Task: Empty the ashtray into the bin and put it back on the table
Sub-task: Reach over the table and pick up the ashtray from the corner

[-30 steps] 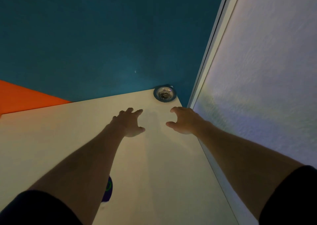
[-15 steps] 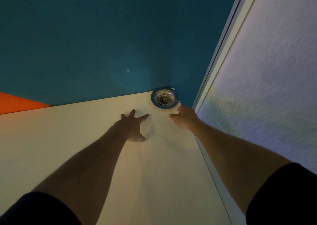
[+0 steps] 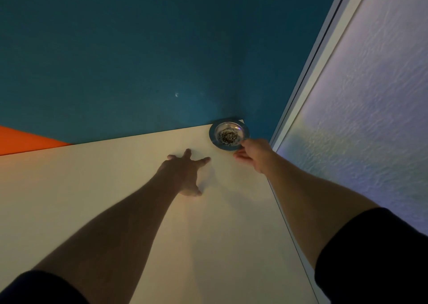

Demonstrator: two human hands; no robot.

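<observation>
A round metal ashtray (image 3: 229,133) with dark ash and butts in its bowl sits at the far right corner of the pale table (image 3: 115,187). My right hand (image 3: 253,152) is at the ashtray's near right rim, with fingers touching the rim; whether it grips the rim I cannot tell. My left hand (image 3: 185,172) rests flat on the table with fingers spread, a short way to the left of the ashtray and holding nothing. No bin is in view.
A teal wall (image 3: 162,48) rises right behind the table's far edge. A white textured wall with a pale frame (image 3: 347,95) runs along the table's right edge. An orange surface (image 3: 23,140) shows at the far left.
My right hand has reached forward from the table's right edge to the ashtray's rim. My left hand has slid a little forward and flattened on the table.
</observation>
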